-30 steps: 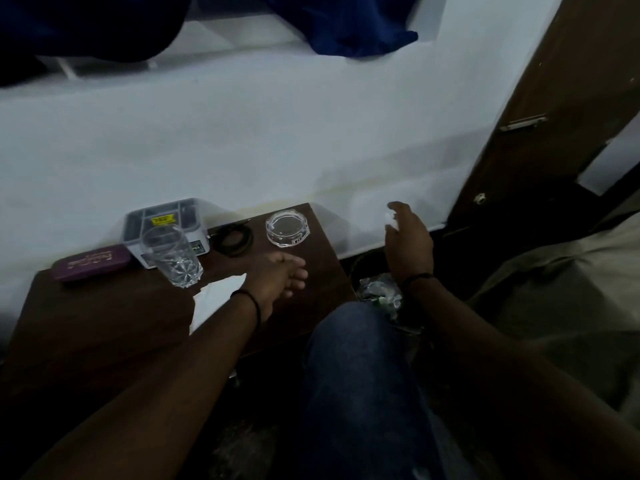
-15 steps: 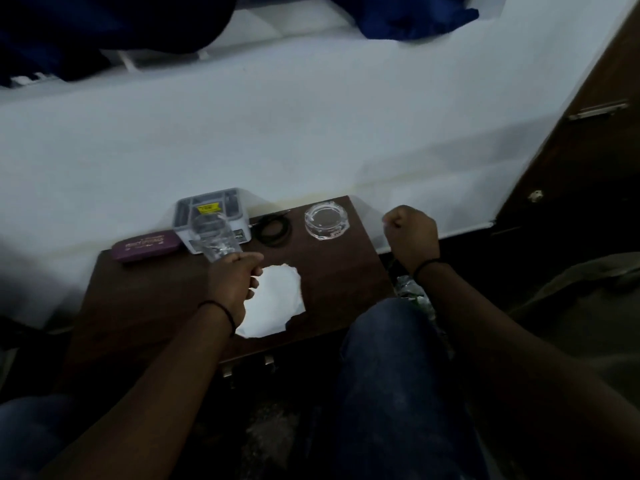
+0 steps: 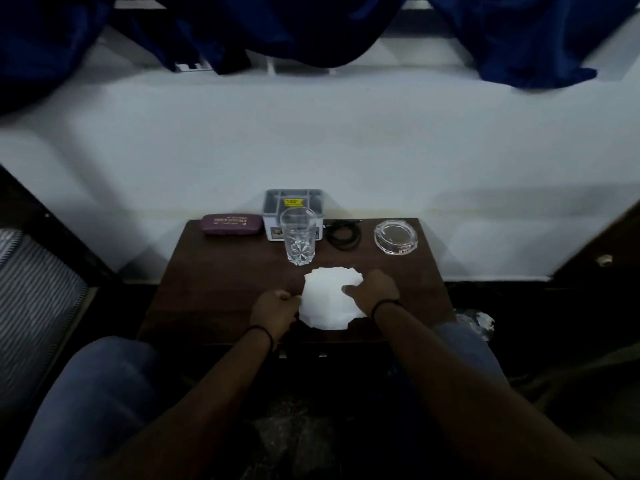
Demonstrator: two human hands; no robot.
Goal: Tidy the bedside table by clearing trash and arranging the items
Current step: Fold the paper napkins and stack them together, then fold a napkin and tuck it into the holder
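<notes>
Converging on torn white paper sheet point(image 3: 327, 299): right hand point(image 3: 375, 289) back from bin side, fingers splayed on it; left hand point(image 3: 275, 308) curled at its left edge, grip unclear. Paper = next trash.

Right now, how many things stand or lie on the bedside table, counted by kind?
Clear glassware: 2, faceted drinking glass, octagonal glass ashtray
Cases and boxes: 2, purple oblong case, grey plastic box
Black coiled cord: 1
White paper sheet: 1
Total: 6
</notes>
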